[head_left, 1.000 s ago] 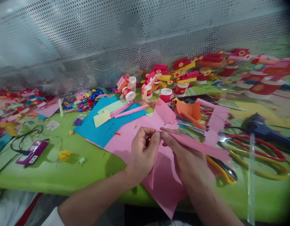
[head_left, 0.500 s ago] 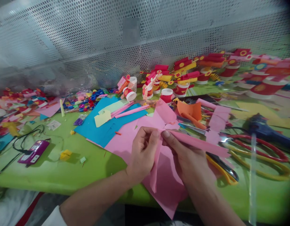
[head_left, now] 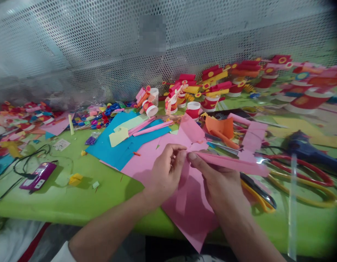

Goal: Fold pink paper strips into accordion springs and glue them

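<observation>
My left hand (head_left: pixel 167 174) is closed, thumb and forefinger pinching the end of a pink paper strip (head_left: pixel 181 198) that hangs down between my hands. Beside it, my right hand (head_left: pixel 221 183) pinches a folded pink paper strip (head_left: pixel 236 163), which sticks out to the right. The fingertips of both hands nearly meet; whether the two strips are joined there I cannot tell. Below them lies a large pink paper sheet (head_left: pixel 197 222), partly over a blue sheet (head_left: pixel 102 151). More thin pink strips (head_left: pixel 153 128) rest on the blue paper.
Scissors with red and yellow handles (head_left: pixel 307 202) and a dark blue glue gun (head_left: pixel 302 143) with a clear glue stick (head_left: pixel 292 214) lie at right. Several decorated paper cups (head_left: pixel 194 110) stand behind. A purple power strip (head_left: pixel 38 176) with cables sits left on the green table (head_left: pixel 83 203).
The hanging strip has swung from narrow to showing its flat face. The strip in my right hand has tilted up slightly at its far end. Both hands stay almost in place.
</observation>
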### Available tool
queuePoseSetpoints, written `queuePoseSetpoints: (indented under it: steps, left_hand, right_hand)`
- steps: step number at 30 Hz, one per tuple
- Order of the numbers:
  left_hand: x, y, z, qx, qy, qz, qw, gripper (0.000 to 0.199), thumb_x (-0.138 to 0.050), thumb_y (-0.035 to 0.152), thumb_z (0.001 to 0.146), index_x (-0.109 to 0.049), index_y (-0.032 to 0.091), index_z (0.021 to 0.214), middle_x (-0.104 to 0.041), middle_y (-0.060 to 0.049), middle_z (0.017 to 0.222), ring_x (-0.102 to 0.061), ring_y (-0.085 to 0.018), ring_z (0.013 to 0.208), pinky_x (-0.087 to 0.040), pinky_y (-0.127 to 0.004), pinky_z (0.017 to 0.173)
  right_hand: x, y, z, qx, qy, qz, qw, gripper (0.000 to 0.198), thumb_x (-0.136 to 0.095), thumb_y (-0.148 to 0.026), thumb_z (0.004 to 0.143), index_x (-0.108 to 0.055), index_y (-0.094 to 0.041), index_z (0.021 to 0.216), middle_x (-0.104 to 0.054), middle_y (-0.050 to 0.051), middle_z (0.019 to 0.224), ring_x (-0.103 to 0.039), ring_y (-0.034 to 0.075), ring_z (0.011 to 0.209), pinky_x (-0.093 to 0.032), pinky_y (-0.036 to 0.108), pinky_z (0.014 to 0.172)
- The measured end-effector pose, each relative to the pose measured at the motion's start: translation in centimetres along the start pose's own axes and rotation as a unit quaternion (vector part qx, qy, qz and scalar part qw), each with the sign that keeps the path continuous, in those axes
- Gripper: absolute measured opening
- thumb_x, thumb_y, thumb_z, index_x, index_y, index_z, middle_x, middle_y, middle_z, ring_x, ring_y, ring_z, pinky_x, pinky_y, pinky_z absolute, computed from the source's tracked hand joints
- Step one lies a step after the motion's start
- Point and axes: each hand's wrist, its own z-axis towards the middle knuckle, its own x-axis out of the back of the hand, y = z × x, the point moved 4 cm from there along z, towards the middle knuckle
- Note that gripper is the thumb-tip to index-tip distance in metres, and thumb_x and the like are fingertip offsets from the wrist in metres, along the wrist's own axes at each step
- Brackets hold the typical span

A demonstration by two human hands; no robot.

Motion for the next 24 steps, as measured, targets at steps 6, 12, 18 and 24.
queuePoseSetpoints:
  steps: [6, 12, 18, 24]
  left_hand:
    - [2.2, 1.4, 1.2, -0.096, -0.135, 0.119, 0.979, 0.023, -0.051, 0.029, 0.102, -0.070, 0.023, 0.112, -0.072, -0.005, 0.100, -0.068, -0.018, 0.091, -0.052, -0.031, 0.079]
    - [3.6, 2.4, 1.2, -0.072, -0.172, 0.145, 0.972, 0.022, -0.053, 0.019, 0.097, -0.073, 0.023, 0.106, -0.076, -0.003, 0.100, -0.069, -0.018, 0.088, -0.053, -0.028, 0.073]
    - [3.0, 2.2, 0.8, -0.071, -0.069, 0.118, 0.988, 0.022, -0.055, 0.021, 0.096, -0.076, 0.024, 0.102, -0.076, -0.005, 0.095, -0.070, -0.021, 0.087, -0.051, -0.029, 0.071]
    - [2.5, 1.7, 0.6, -0.056, -0.022, 0.080, 0.995, 0.019, -0.058, 0.023, 0.094, -0.075, 0.024, 0.102, -0.076, -0.006, 0.095, -0.069, -0.020, 0.082, -0.051, -0.028, 0.066]
  right_hand:
    - [-0.1, -0.3, 0.0, -0.039, -0.015, -0.028, 0.999, 0.015, -0.083, -0.043, 0.075, -0.079, -0.028, 0.077, -0.075, 0.001, 0.077, -0.066, 0.020, 0.075, -0.051, 0.032, 0.068]
    - [-1.0, 0.1, 0.0, -0.047, -0.081, 0.025, 0.995, 0.013, -0.084, -0.041, 0.076, -0.081, -0.028, 0.077, -0.077, 0.002, 0.081, -0.069, 0.021, 0.078, -0.055, 0.032, 0.071]
    - [-1.7, 0.5, 0.1, -0.089, -0.118, 0.133, 0.980, 0.013, -0.084, -0.035, 0.076, -0.082, -0.028, 0.086, -0.079, 0.003, 0.089, -0.072, 0.025, 0.091, -0.056, 0.038, 0.085]
    - [-1.3, 0.7, 0.4, -0.076, -0.093, 0.065, 0.991, 0.024, -0.084, -0.046, 0.073, -0.079, -0.023, 0.080, -0.075, 0.004, 0.075, -0.067, 0.022, 0.074, -0.055, 0.036, 0.071]
